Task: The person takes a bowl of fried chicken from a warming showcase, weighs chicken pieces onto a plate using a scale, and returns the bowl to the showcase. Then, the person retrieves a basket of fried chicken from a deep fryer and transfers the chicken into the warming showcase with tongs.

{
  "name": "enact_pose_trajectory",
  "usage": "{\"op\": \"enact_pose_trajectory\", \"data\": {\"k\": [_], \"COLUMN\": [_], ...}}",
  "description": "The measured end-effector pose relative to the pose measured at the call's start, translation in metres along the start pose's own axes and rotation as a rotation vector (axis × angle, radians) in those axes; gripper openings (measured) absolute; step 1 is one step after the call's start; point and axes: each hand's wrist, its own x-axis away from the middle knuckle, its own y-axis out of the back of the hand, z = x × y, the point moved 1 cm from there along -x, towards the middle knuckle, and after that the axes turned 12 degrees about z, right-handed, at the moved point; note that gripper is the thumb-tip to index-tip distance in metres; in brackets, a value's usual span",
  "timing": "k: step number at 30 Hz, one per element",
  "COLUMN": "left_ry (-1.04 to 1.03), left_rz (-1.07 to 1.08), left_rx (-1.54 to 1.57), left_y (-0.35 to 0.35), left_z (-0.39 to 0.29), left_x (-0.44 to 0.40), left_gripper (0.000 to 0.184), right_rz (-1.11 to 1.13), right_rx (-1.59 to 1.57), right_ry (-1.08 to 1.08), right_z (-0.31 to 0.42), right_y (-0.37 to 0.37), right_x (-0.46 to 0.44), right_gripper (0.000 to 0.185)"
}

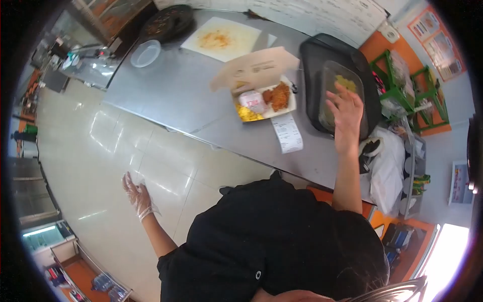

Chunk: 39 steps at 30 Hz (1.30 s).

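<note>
My right hand [347, 118], bare, reaches over a clear plastic container [329, 88] with some yellow-green pieces inside; its fingers are apart and hold nothing. Whether the fingertips touch the container cannot be told. The container sits on a black tray [313, 55]. Out over the floor, away from the table, hangs my left hand [135, 195] in a clear plastic glove, open and with nothing in it. Between the tray and the cutting board stands an open food box [260, 118] with fried chicken [278, 97], a wrapped packet [252, 102] and yellow food [249, 115].
A printed receipt [288, 135] lies at the box's front. Behind are a white cutting board [201, 43] with orange crumbs, a knife [261, 41], a plastic bowl [146, 53] and a dark round pan [176, 15]. Green baskets [397, 83] and a white plastic bag [387, 173] are at right.
</note>
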Motion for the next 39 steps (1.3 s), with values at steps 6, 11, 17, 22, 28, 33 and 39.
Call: {"op": "enact_pose_trajectory", "data": {"k": [6, 11, 17, 22, 28, 33, 39], "left_ry": [0.108, 0.258, 0.07, 0.109, 0.369, 1.055, 1.627], "left_rz": [0.216, 0.464, 0.409, 0.244, 0.197, 0.344, 0.304], "left_rx": [-0.158, 0.014, 0.165, 0.258, 0.376, 0.452, 0.749], "left_y": [-0.023, -0.014, -0.011, 0.017, 0.042, 0.01, 0.029], "left_z": [0.082, 0.039, 0.078, 0.154, 0.31, 0.491, 0.499], "left_x": [0.057, 0.069, 0.042, -0.03, -0.129, -0.064, 0.023], "left_gripper": [0.078, 0.076, 0.075, 0.073, 0.07, 0.07, 0.062], "right_rz": [1.068, 1.424, 1.224, 0.729, 0.182, 0.211, 0.226], "right_rx": [-0.722, -1.006, -0.859, -0.105, 0.123, 0.463, 0.207], "right_ry": [0.465, 0.622, 0.763, 0.092, -0.825, -0.931, -0.82], "right_z": [0.146, 0.184, 0.117, -0.044, -0.396, -0.46, -0.461], "right_y": [-0.197, -0.323, -0.398, -0.427, -0.45, -0.485, -0.536], "right_x": [-0.082, -0.09, -0.154, -0.254, -0.336, -0.387, -0.461], "right_gripper": [0.042, 0.023, 0.037, 0.053, 0.075, 0.052, 0.029]}}
